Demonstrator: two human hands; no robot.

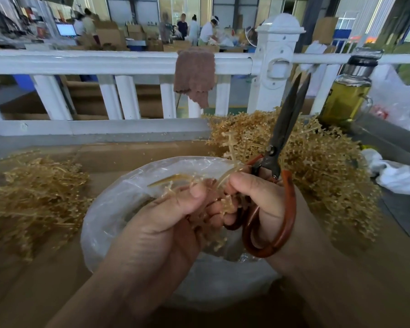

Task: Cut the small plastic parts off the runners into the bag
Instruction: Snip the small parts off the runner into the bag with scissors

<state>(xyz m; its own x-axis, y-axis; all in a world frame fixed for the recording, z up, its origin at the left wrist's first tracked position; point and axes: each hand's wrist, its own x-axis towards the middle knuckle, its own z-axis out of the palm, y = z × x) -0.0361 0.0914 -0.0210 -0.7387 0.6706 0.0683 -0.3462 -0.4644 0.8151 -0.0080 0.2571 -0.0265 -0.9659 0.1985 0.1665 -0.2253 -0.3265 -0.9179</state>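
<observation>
Left hand (163,223) grips runners (167,179), right hand (263,197) scissors (272,152), over clear bag (114,204).

Work surface is flat brown cardboard (45,280), carrying a clear plastic bag (118,209) at centre, a stringy tan heap of runners (33,197) to its left, and a larger, denser heap of runners (322,166) just behind it at right.

Over bag (109,209): runner (173,178) in left hand (166,223), scissors (287,129) in right hand (258,197)
</observation>
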